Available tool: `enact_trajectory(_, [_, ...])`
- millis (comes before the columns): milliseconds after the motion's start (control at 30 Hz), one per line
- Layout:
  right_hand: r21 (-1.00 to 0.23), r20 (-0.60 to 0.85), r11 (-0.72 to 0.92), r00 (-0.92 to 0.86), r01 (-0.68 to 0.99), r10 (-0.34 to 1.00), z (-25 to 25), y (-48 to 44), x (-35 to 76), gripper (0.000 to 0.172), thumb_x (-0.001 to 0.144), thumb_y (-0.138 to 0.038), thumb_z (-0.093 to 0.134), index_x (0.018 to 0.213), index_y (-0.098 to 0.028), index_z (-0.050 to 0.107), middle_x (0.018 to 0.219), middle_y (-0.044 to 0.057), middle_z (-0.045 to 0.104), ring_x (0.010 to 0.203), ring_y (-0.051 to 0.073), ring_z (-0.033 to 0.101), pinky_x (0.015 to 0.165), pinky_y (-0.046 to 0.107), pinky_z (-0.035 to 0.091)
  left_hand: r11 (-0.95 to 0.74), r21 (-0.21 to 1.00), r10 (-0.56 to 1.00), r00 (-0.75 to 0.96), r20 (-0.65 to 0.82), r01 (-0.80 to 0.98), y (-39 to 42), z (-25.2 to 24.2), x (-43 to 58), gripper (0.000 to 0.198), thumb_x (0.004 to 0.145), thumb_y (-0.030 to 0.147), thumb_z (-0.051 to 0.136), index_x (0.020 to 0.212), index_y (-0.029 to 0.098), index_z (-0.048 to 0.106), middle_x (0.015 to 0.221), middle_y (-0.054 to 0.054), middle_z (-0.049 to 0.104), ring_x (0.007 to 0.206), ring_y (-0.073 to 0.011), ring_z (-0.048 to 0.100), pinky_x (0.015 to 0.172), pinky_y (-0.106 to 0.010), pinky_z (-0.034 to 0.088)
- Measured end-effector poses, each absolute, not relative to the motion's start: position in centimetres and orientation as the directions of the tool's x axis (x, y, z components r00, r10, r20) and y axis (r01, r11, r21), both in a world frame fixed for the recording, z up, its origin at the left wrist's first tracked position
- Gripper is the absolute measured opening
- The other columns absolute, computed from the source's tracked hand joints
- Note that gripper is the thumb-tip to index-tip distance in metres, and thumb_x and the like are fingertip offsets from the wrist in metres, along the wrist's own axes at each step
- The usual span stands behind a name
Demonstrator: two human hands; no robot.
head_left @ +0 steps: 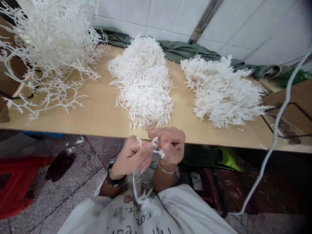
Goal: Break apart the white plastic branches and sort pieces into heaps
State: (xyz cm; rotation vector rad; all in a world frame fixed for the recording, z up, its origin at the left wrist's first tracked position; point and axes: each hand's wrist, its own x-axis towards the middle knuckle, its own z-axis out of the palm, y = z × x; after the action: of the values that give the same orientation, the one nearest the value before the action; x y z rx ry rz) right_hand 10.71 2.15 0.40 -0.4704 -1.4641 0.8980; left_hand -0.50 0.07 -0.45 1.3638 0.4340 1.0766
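Note:
Just in front of the table edge, my left hand (135, 156) and my right hand (170, 143) meet, both with fingers pinched. Between them runs a white branching plastic stem (159, 151) with small prongs. My left hand grips it, and its tail hangs down over my lap, blurred there. The right fingertips close on its other end by the left thumb. Past my hands lies a tall heap of small white plastic sprigs (148, 87). A second pile of white feathery sprigs (224, 91) sits to the right. To the left rises a tangle of long white branched stems (60, 48).
The brown tabletop (97, 117) bears all the piles. Green cloth (180, 50) lies along the tiled wall. A white cable (275, 136) hangs at the right, before a wire frame (297, 107). A red stool (17, 182) stands on the floor at left.

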Motion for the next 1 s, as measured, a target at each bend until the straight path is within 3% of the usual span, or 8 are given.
enact_trajectory(133, [-0.664,0.612,0.608,0.152,-0.435,0.776,1.2,2.2,11.5,0.054,0.093,-0.048,0.04,0.051,-0.022,0.021,0.035,-0.011,0.011,0.028,0.003,0.009,0.033,0.019,0.018,0.059,0.705,0.697,0.535,0.478,-0.707,-0.1,-0.6,0.8,0.067,0.095,0.056,0.035,0.039,0.021,0.025,0.023,0.004,0.029,0.018,-0.0063,0.028,0.024,-0.021,0.022])
enact_trajectory(267, [-0.508,0.578,0.747,0.473,-0.429,0.665,2.1,2.8,14.7,0.044,0.099,-0.033,0.029,0.057,-0.021,0.028,0.047,-0.009,0.013,0.035,0.003,0.01,0.039,0.017,0.019,-0.121,0.652,0.863,0.245,0.441,-0.749,0.5,0.3,0.4,0.07,0.097,0.057,0.021,0.038,0.021,0.015,0.018,0.006,0.014,0.016,-0.0062,0.014,0.025,-0.023,0.021])
enact_trajectory(367, [-0.611,0.601,0.792,0.643,-0.014,0.474,1.4,3.7,15.3,0.021,0.091,-0.028,0.054,0.073,-0.02,0.047,0.06,-0.007,0.038,0.047,0.005,0.032,0.051,0.021,0.033,-0.189,0.707,0.937,0.09,0.338,-0.682,0.7,1.4,-0.1,0.065,0.099,0.051,0.022,0.043,0.019,0.016,0.023,0.006,0.013,0.022,-0.0065,0.01,0.029,-0.023,0.021])
enact_trajectory(467, [-0.763,0.635,0.406,0.466,0.503,0.616,-0.3,4.7,14.7,0.018,0.082,-0.024,0.064,0.097,-0.021,0.055,0.095,0.002,0.057,0.083,0.014,0.053,0.079,0.032,0.042,-0.177,0.68,0.944,0.072,0.322,-0.711,0.8,2.1,-0.2,0.06,0.1,0.048,0.025,0.048,0.018,0.017,0.029,0.006,0.013,0.028,-0.0073,0.01,0.034,-0.022,0.023])
enact_trajectory(600, [-0.769,0.6,0.281,0.497,0.575,0.627,-0.7,4.8,13.9,0.028,0.082,-0.028,0.063,0.107,-0.019,0.055,0.112,0.009,0.059,0.099,0.02,0.054,0.09,0.038,0.04,-0.154,0.682,0.95,0.081,0.3,-0.714,1.2,2.3,-0.3,0.058,0.097,0.056,0.026,0.053,0.019,0.017,0.033,0.007,0.013,0.032,-0.0079,0.011,0.036,-0.022,0.022])
enact_trajectory(733, [-0.753,0.59,0.541,0.748,0.374,0.304,1.7,3.1,12.9,0.005,0.087,-0.025,0.056,0.087,-0.021,0.059,0.087,0.003,0.06,0.079,0.017,0.055,0.075,0.033,0.042,-0.159,0.691,0.93,0.127,0.344,-0.705,1.5,2.1,-1.2,0.06,0.095,0.058,0.03,0.052,0.019,0.017,0.031,0.007,0.01,0.031,-0.0075,0.009,0.035,-0.023,0.021])
enact_trajectory(833, [-0.673,0.579,0.654,0.797,0.345,0.175,2.1,2.0,12.5,0.024,0.089,-0.024,0.048,0.066,-0.023,0.051,0.061,-0.001,0.045,0.058,0.015,0.046,0.059,0.031,0.038,-0.136,0.716,0.909,0.201,0.365,-0.685,1.4,2.0,-2.4,0.059,0.095,0.056,0.033,0.051,0.019,0.021,0.031,0.008,0.008,0.03,-0.0062,0.008,0.035,-0.023,0.018])
enact_trajectory(1000, [-0.614,0.787,0.655,0.406,0.441,0.465,-3.1,-0.4,13.4,0.045,0.097,-0.029,0.029,0.053,-0.021,0.034,0.043,-0.004,0.028,0.038,0.011,0.031,0.043,0.027,0.025,-0.159,0.711,0.848,0.275,0.454,-0.685,1.7,1.4,-5.4,0.058,0.092,0.056,0.043,0.051,0.017,0.028,0.031,0.008,0.017,0.028,-0.0039,0.013,0.035,-0.022,0.014])
